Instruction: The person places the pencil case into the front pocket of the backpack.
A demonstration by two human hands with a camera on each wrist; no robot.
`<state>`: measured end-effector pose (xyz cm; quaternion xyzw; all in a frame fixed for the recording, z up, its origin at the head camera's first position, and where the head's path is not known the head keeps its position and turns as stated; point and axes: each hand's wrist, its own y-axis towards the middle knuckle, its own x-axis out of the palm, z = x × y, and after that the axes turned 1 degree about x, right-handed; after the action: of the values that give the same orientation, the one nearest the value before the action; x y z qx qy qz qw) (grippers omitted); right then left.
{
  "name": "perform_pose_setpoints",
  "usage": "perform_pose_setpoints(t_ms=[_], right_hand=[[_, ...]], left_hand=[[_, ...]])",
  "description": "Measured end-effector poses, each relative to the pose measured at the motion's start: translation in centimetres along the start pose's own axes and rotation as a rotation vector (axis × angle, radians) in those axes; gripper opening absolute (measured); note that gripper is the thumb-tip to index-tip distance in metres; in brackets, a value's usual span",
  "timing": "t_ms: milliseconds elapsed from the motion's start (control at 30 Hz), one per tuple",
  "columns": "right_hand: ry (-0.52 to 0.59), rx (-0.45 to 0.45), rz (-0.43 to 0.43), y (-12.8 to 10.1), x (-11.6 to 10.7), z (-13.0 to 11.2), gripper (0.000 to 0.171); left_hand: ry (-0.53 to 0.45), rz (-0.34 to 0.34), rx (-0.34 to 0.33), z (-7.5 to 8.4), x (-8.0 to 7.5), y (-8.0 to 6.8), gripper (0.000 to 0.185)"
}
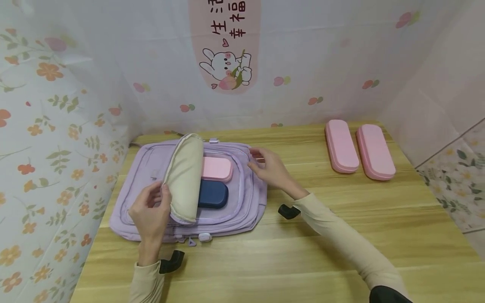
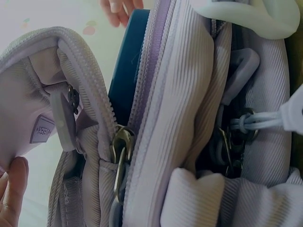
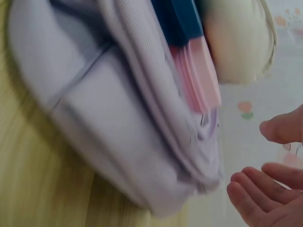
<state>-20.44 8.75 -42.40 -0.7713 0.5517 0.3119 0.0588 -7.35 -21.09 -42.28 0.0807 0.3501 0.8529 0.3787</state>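
- A lilac backpack (image 1: pixel 151 168) lay flat on the wooden desk (image 1: pixel 303 252), its front flap (image 1: pixel 185 176) folded back and standing up.
- The left hand (image 1: pixel 149 212) gripped that flap's lower edge, fingers (image 1: pixel 166 198) curled round it.
- The right hand (image 1: pixel 270 168) rested by the bag's right rim, fingers relaxed and holding nothing; whether they touched the fabric could not be told.
- Inside the opened pocket sat a pink case (image 1: pixel 217 168) and, just below it and touching, a dark blue case (image 1: pixel 213 194).
- To do this well, the flap should probably be held high and steady so the pocket mouth stays wide, while the right hand braces the rim.
- Two more pink cases (image 1: pixel 360 147) lay side by side at the desk's far right, well apart from the bag.
- The zip pull (image 2: pixel 120 151) and the drooping flap looked the likeliest things to snag or block the opening.
- A patterned curtain (image 1: pixel 57 126) closed in the desk on the left.
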Motion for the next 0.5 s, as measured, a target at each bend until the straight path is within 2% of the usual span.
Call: perform_pose_setpoints(t_ms=[300,500], right_hand=[[-0.070,0.071,0.040,-0.6,-2.9,1.2,0.061],[-0.148,0.074,0.076,-0.9,-5.3,2.4,0.067]], left_hand=[[-0.007,0.001,0.010,1.2,0.2,0.2,0.014],[-0.008,-0.007,-0.002,0.2,0.1,-0.2,0.014]])
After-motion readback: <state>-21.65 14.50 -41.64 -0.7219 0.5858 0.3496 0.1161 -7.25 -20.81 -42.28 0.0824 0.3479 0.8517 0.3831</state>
